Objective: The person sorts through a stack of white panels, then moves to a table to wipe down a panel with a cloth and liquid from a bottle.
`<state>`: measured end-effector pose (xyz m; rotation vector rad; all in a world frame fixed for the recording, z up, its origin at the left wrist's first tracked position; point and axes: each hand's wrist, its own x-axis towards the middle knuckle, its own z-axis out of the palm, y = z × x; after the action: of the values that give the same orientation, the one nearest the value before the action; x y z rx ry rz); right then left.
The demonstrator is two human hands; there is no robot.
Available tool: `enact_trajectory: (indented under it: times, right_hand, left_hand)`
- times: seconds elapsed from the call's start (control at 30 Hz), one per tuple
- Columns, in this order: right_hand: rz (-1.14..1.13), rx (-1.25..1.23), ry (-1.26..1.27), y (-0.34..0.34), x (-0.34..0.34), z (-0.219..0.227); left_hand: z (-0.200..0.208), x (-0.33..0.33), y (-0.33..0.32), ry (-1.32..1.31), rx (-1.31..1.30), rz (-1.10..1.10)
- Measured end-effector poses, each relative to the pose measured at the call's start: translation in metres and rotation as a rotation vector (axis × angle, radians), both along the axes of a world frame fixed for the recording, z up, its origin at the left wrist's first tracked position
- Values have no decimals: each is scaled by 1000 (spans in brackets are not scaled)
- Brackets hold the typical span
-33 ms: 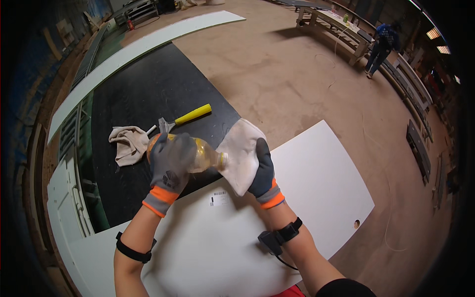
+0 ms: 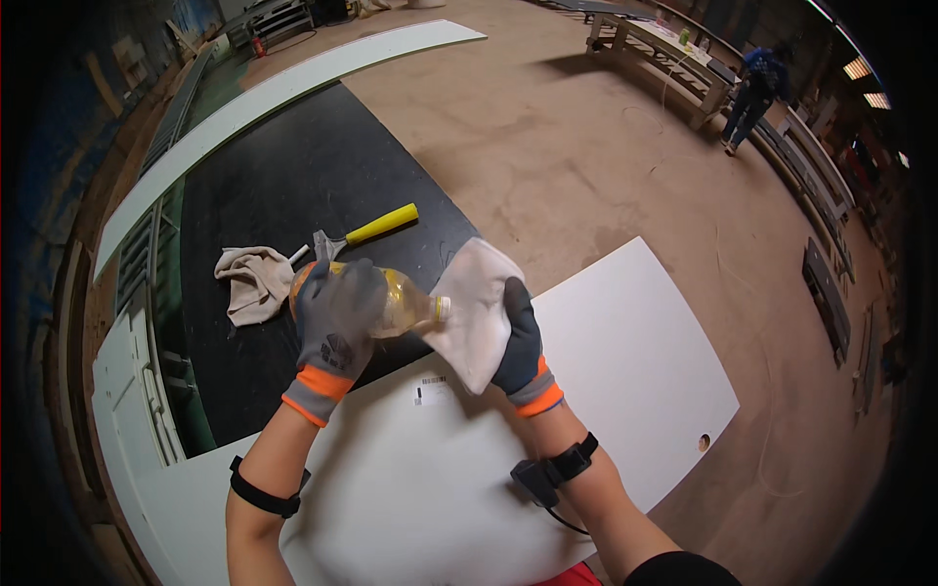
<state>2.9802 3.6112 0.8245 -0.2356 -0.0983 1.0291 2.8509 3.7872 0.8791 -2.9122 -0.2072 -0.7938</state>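
My left hand (image 2: 337, 313), in a grey glove with an orange cuff, is wrapped round a clear plastic bottle (image 2: 399, 305) with a yellowish label. The bottle lies tilted on its side, its neck pointing right against a pale cloth (image 2: 474, 317). Gripping that cloth by its right side is my gloved right hand (image 2: 521, 337), thumb on top; its other fingers are hidden behind the fabric. Beyond my left hand, a scraper with a yellow handle (image 2: 383, 225) rests on a black panel (image 2: 283, 166). A crumpled beige cloth (image 2: 256, 283) lies left of the bottle.
Under my forearms is a white panel (image 2: 625, 361) with a small label (image 2: 430, 392) and a round hole (image 2: 704, 441) near its right corner. A long white strip (image 2: 293, 83) borders the black panel. Far right, a person (image 2: 757, 93) stands beside a wooden workbench (image 2: 650, 54).
The cloth in my right hand has shifted slightly downward, its lower corner now hanging a little lower. Both hands keep their hold.
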Motion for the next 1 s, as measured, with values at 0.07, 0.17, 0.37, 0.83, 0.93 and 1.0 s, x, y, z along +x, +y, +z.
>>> enact_trajectory:
  times: [0.07, 0.17, 0.37, 0.83, 0.93, 1.0]
  right_hand:
    - [88, 2, -72, -8, -5, -12]
    - [8, -79, -234, -11, -11, -9]
    - [-160, -117, -254, 14, 5, -2]
    - [-48, 26, -150, 41, 4, -1]
    - [-13, 22, -129, 29, 4, -5]
    - [39, 51, -104, 16, 7, -10]
  left_hand:
    - [-1, 4, -2, -25, -42, 23]
    - [-5, 7, -3, -63, -111, 45]
    - [-46, 1, 6, -178, -305, 134]
    - [-81, 18, 66, -538, -1556, 200]
    - [-83, 14, 79, -425, -1481, 181]
    - [-86, 12, 84, -402, -1455, 84]
